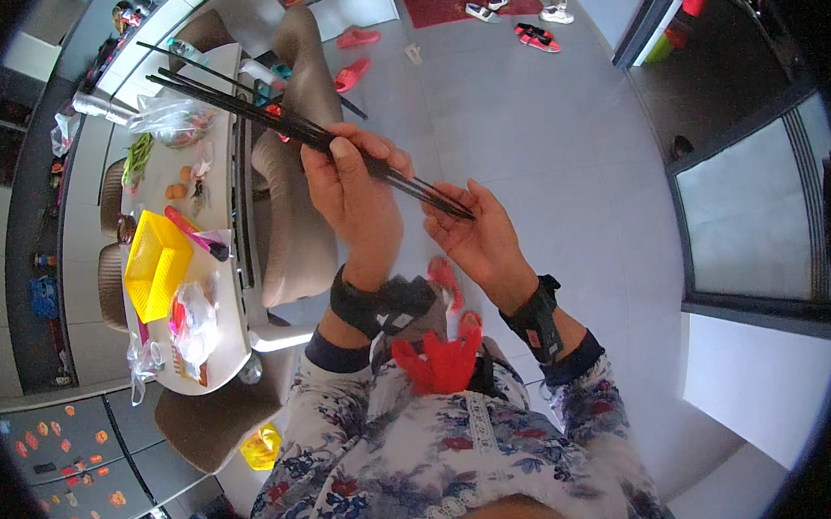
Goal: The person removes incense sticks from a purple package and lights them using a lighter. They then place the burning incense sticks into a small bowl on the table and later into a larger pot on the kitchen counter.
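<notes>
My left hand [357,184] grips a bundle of thin black sticks, which look like chopsticks [264,117], with the thumb pressed on top. The bundle slants from upper left to lower right in front of my body, fanning out a little at the far end. Around its lower right end close the fingers of my right hand [475,238], the palm partly turned up. Another thin dark stick [193,61] runs at an angle above the bundle; what holds it I cannot tell. Both wrists wear black bands.
On my left, a dining table [231,335] carries a yellow plastic basket [146,272], eggs [176,191], green vegetables [139,155] and plastic bags [194,319]. Brown padded chairs [299,217] stand around it. Slippers [354,74] and shoes [537,38] lie on the grey tiled floor [544,144].
</notes>
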A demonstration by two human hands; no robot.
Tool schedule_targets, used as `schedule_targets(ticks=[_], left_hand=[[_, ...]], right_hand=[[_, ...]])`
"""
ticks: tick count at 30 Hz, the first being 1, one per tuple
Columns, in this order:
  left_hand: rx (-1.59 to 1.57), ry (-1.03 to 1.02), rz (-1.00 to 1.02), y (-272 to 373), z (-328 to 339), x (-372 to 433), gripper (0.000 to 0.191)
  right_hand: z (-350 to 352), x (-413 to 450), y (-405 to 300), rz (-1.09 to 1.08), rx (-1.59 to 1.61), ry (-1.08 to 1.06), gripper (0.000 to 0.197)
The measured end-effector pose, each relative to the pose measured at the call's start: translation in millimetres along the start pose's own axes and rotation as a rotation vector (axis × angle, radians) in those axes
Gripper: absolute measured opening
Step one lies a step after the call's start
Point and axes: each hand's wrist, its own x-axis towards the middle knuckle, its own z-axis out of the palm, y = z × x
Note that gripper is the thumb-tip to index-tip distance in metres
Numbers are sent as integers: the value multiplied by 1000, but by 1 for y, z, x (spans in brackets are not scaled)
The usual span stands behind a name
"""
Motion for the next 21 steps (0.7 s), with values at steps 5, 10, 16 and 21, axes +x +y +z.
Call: schedule_targets(ticks=[5, 10, 16, 21], left_hand=[[-69, -21, -59, -49, 4, 51, 13], [-65, -85, -31, -96, 15, 122, 15], [-41, -82, -29, -130, 26, 206, 15], [115, 151, -88, -151, 47, 251, 22]], right_hand=[[20, 49, -35, -2, 0, 6, 35], [50, 112, -80, 23, -13, 40, 36], [91, 189, -120, 68, -58, -8, 38], [88, 248, -151, 165, -143, -90, 37]])
